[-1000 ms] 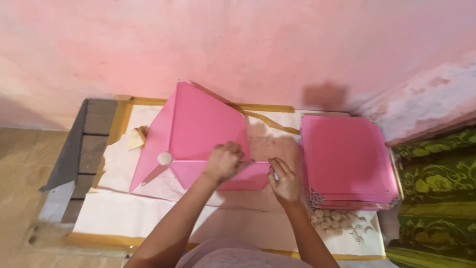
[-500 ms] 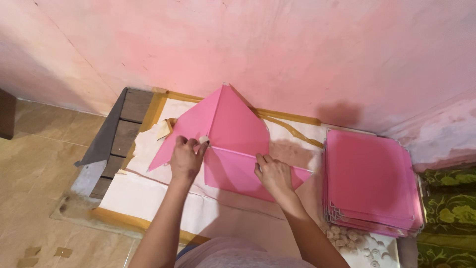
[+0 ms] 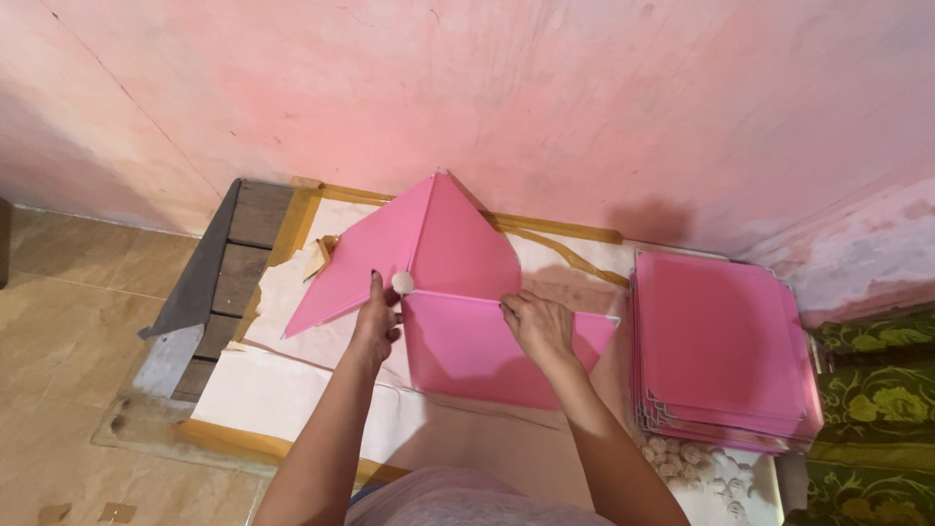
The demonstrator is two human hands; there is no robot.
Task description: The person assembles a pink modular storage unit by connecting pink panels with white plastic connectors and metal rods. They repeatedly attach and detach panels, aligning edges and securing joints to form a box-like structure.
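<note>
1. The left hand (image 3: 375,321) is reaching in from below, its fingers closing on the small white round connector (image 3: 402,283) at the corner where the pink panels are meeting.
2. The right hand (image 3: 538,326) is lying palm down, fingers spread and gripping nothing, pressing on the top edge of the front pink panel (image 3: 477,351).
3. The front pink panel is leaning toward the person, its lower edge resting on the white sheet (image 3: 282,390) that is covering the low surface.
4. The left pink panel (image 3: 365,261) and the middle pink panel (image 3: 463,255) are standing up behind it, meeting along a vertical edge and rising to a point near the wall.
5. All three panels are sitting joined together, roughly in the centre of the covered surface, between the two forearms and the pink wall (image 3: 545,107).
6. A stack of flat pink panels (image 3: 721,341) is lying to the right, well apart from the right hand.
7. A cluster of small white round connectors (image 3: 672,453) is lying just beside the stack's near edge.
8. A strip of yellowish tape (image 3: 565,244) is running along the sheet behind the standing panels.
9. Grey wooden boards (image 3: 234,282) are showing at the left edge, and a green patterned cloth (image 3: 877,409) is lying at the far right.
</note>
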